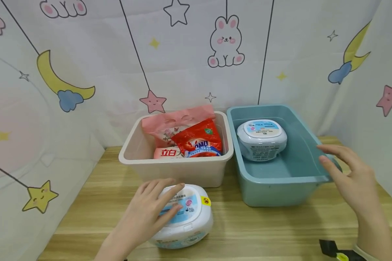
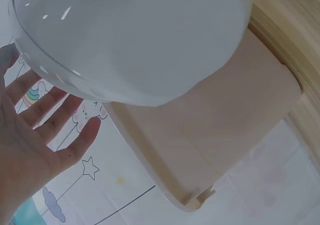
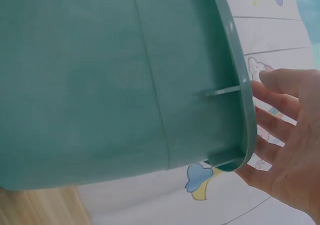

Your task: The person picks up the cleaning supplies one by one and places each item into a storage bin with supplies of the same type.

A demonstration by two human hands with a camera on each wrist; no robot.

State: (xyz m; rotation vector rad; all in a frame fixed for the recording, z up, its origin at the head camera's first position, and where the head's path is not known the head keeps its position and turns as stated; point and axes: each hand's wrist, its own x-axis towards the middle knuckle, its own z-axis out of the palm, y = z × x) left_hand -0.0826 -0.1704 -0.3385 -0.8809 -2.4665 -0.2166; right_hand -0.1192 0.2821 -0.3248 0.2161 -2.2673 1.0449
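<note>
A white, rounded laundry tub [image 1: 196, 226] with a blue label on its lid stands on the table in front. My left hand [image 1: 147, 208] lies over the lid's left side, fingers spread and loosely bent; whether they touch cannot be told. The left wrist view shows the tub's pale side [image 2: 135, 40] beside the extended fingers [image 2: 57, 117]. At the right front corner of the teal bin [image 1: 281, 180], my right hand [image 1: 356, 181] hovers by the rim with relaxed fingers. In the right wrist view the fingertips sit against or just beside the bin's rim [image 3: 242, 80].
Inside the teal bin sits a second white tub [image 1: 262, 141]. To its left, a cream bin [image 1: 179, 170] holds a red detergent bag [image 1: 199, 139] and pink packages [image 1: 163, 127]. A patterned curtain [image 1: 189, 54] hangs behind the wooden table [image 1: 228, 239].
</note>
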